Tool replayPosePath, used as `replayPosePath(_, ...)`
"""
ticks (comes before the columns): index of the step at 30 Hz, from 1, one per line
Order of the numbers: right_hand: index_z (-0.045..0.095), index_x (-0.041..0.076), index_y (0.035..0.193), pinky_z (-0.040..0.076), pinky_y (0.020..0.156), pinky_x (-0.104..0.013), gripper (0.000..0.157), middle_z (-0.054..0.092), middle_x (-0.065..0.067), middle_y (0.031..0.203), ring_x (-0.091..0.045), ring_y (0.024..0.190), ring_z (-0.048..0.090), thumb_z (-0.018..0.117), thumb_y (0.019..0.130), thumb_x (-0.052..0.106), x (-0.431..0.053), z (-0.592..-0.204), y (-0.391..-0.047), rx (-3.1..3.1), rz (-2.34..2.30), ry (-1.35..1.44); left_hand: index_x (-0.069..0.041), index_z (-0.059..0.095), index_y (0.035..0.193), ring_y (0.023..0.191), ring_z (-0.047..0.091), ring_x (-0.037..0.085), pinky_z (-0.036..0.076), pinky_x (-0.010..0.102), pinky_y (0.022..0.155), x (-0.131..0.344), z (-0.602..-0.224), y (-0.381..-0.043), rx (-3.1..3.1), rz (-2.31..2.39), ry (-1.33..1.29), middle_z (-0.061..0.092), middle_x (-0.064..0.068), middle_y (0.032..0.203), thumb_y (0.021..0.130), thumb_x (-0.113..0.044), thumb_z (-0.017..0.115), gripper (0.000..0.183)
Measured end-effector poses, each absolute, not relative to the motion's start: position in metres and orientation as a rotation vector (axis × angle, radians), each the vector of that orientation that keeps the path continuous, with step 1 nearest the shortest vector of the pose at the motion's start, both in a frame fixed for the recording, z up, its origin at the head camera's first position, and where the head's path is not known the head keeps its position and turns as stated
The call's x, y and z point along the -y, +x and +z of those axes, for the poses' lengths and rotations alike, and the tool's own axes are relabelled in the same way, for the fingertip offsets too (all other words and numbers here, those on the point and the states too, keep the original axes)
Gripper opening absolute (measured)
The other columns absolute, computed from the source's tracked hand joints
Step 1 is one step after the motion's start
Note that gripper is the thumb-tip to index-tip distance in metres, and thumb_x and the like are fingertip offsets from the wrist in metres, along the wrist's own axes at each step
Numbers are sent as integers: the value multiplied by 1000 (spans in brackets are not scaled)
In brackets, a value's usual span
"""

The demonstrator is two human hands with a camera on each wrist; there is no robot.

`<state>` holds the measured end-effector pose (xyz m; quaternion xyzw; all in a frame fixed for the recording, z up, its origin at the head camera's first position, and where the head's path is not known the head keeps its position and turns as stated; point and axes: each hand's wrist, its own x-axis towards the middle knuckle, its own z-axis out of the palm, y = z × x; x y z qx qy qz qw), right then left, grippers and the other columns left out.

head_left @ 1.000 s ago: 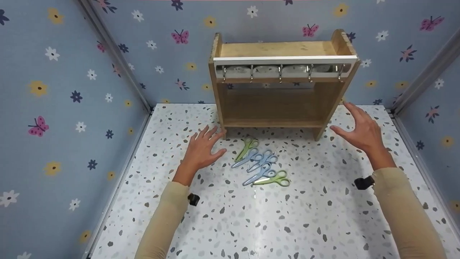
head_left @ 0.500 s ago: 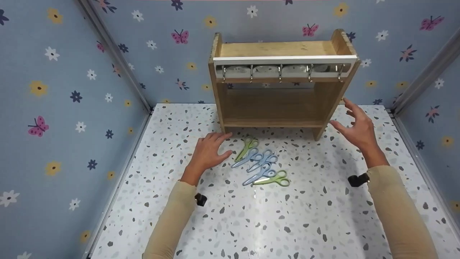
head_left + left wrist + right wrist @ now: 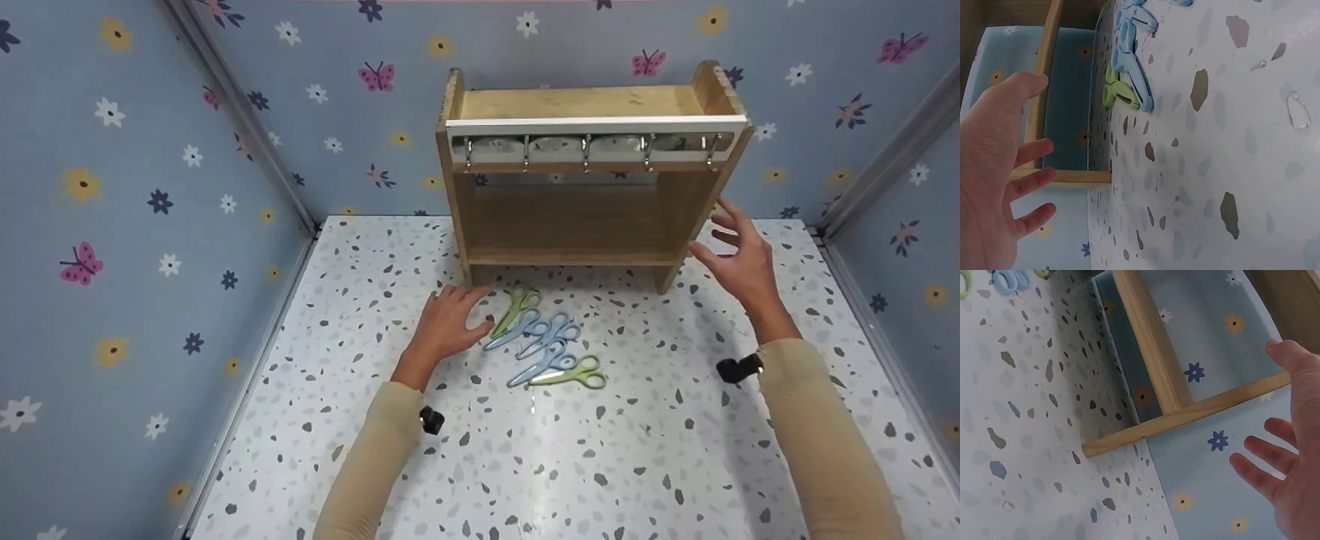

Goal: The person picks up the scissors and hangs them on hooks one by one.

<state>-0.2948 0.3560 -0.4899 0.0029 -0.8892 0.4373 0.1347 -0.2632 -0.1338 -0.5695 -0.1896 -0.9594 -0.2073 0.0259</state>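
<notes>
Several scissors lie in a loose cluster in front of a wooden shelf rack point(image 3: 570, 255). The upper green scissors point(image 3: 516, 309) are nearest my left hand point(image 3: 448, 324), whose spread fingers hover just left of them. In the left wrist view, the left hand point(image 3: 994, 152) holds nothing. Several blue scissors point(image 3: 541, 363) lie partly overlapped, beside the lower green scissors point(image 3: 574, 373). My right hand point(image 3: 746, 268) is beside the rack's right side panel, thumb and fingers apart; whether it touches the wood cannot be told. Nothing is in the right hand point(image 3: 1297, 439) in the right wrist view.
A row of metal hooks point(image 3: 586, 154) runs along the rack's white front strip. Behind it rises a floral back wall point(image 3: 322, 150), with side walls left and right. The speckled white tabletop point(image 3: 637, 450) extends toward me.
My left hand has moved right and slightly nearer me, toward the upper green scissors. My right hand has shifted left and a little away from me, closer to the rack's side. Scissors and rack stay put.
</notes>
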Motion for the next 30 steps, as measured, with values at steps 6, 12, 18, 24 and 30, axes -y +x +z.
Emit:
replayPosePath(6, 36, 31, 177, 50, 122, -70, 88, 60, -24, 166, -50, 152, 62, 84, 103, 32, -349, -494, -300, 2477, 1340, -19, -24, 61, 161, 139, 63, 42, 52, 68, 108, 130, -578, -263, 2953, -696, -622, 70, 13, 156, 105, -36, 76, 60)
replayPosePath(12, 38, 31, 176, 51, 123, -68, 84, 61, -23, 165, -49, 150, 63, 82, 105, 32, -346, -496, -302, 2461, 1363, -59, -25, 62, 160, 136, 64, 42, 53, 68, 106, 123, -584, -261, 2976, -699, -657, 72, 15, 149, 105, -37, 76, 59)
replayPosePath(18, 37, 29, 177, 51, 121, -68, 83, 59, -24, 166, -49, 152, 62, 80, 106, 33, -343, -498, -304, 2474, 1386, -65, -21, 66, 156, 128, 65, 40, 54, 64, 103, 115, -591, -260, 2986, -701, -675, 76, 15, 137, 104, -34, 76, 54)
replayPosePath(24, 38, 31, 176, 52, 123, -65, 79, 59, -22, 168, -49, 151, 62, 78, 108, 33, -340, -501, -306, 2469, 1404, -73, -17, 71, 150, 124, 66, 40, 54, 64, 102, 111, -599, -260, 2990, -696, -689, 77, 15, 131, 103, -29, 75, 48)
replayPosePath(30, 41, 33, 174, 54, 122, -60, 73, 59, -19, 169, -45, 150, 64, 76, 109, 35, -338, -500, -307, 2463, 1421, -103, -15, 75, 144, 127, 66, 39, 55, 65, 103, 113, -614, -264, 2968, -685, -712, 77, 16, 136, 102, -34, 74, 46)
